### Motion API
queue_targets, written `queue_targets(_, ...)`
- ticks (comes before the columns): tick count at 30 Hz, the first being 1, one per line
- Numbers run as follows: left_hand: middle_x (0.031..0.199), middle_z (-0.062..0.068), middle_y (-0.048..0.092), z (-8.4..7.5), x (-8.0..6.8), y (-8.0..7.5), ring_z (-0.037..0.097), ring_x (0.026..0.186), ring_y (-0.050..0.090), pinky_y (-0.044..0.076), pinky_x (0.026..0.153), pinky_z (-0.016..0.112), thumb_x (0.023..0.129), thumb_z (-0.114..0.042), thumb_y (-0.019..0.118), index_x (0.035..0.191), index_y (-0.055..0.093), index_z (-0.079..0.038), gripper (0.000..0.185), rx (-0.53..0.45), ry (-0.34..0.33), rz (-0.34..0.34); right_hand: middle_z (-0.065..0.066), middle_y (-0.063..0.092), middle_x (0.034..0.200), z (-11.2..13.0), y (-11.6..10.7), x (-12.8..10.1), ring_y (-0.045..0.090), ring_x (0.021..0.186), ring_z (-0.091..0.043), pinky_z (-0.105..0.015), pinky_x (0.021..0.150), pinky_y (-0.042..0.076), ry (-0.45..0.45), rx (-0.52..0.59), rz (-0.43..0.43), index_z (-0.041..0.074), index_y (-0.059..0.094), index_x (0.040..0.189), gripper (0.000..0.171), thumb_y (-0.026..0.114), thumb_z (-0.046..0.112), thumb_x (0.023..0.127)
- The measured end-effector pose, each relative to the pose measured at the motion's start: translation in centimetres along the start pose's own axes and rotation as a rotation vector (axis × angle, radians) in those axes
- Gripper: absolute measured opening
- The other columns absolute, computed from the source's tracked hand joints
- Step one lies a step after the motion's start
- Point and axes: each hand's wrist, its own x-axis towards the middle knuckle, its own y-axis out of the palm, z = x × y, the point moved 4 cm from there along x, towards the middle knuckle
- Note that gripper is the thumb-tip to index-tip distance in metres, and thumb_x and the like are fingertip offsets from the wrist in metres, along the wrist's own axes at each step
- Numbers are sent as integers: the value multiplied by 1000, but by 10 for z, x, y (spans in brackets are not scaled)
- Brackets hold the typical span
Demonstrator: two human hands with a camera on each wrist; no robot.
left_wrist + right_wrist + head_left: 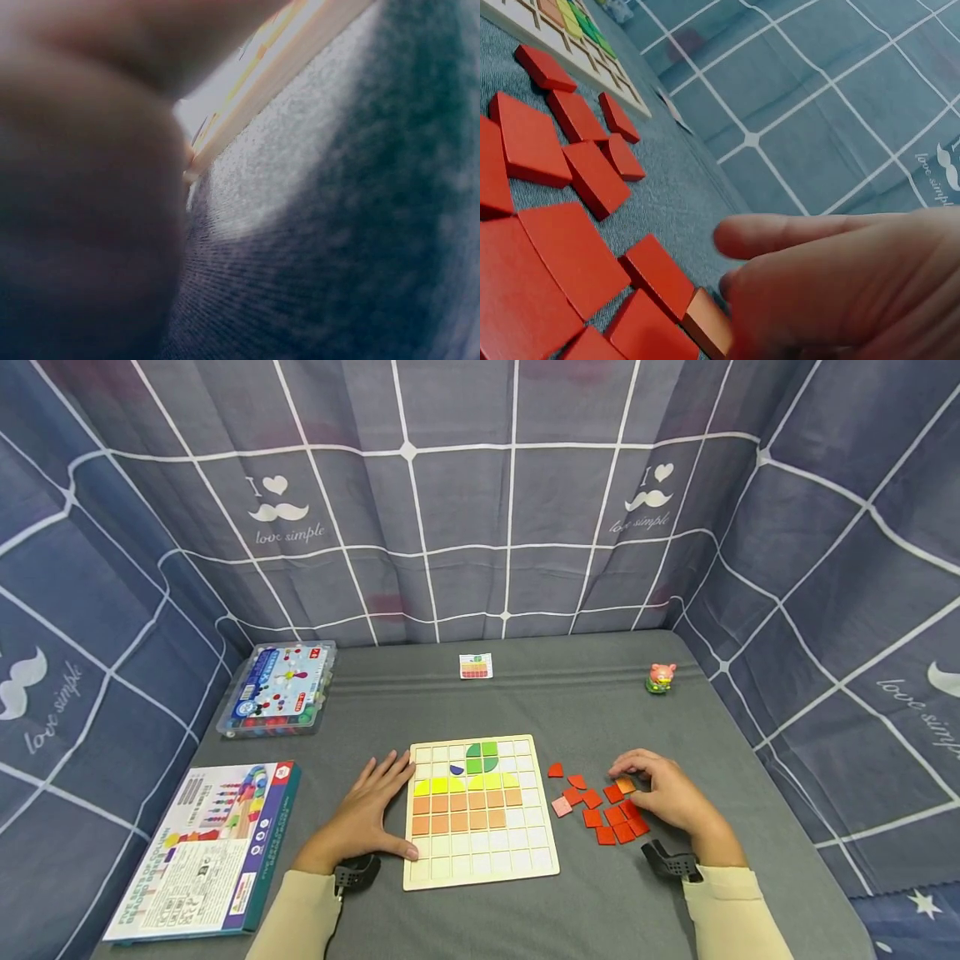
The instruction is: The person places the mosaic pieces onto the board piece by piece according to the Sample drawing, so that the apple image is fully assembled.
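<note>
In the head view my left hand (367,814) rests at the left edge of a wooden grid board (480,867), fingers straight, thumb lying on the lower left edge. Rows of orange tiles (459,822) fill part of the board, below yellow half-rounds (491,781) and green pieces (481,758). To the right of the board, my right hand (671,793) bends over an orange tile (625,786), pinching it between thumb and fingers. Beside it on the cloth lie several red tiles (574,259) and one pink tile (562,807). The left wrist view is mostly blurred by the hand.
A small pattern card (476,667) lies behind the board. At the left are a clear plastic case (277,689) and a large flat box (202,852). A small pig figurine (660,678) stands at the back right. Curtains (465,502) enclose the table.
</note>
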Motion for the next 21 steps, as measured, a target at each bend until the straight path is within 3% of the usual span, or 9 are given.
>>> queue_targets(11, 170, 12, 28, 1, -1, 1, 36, 158, 14, 3, 125, 59, 56, -79, 89, 165, 35, -6, 142, -11, 5, -4, 5, 69, 98, -7, 1, -2, 62, 87, -19, -30, 75, 52, 68, -74, -16, 12, 79, 99, 38, 82, -15, 71)
queue_targets(16, 171, 12, 27, 2, 0, 1, 37, 158, 15, 4, 125, 59, 56, -81, 87, 165, 35, -6, 142, 4, 6, -11, 6, 68, 93, -6, 0, 0, 62, 82, -17, -30, 70, 52, 55, -123, -51, 12, 79, 94, 27, 87, -7, 78)
queue_targets(21, 171, 12, 27, 1, 0, 0, 36, 158, 14, 3, 125, 59, 56, -80, 88, 165, 35, -7, 142, -5, 2, -7, 6, 67, 90, -3, 4, 4, 60, 78, -13, -27, 66, 51, 11, -145, -87, 13, 78, 90, 24, 89, -5, 78)
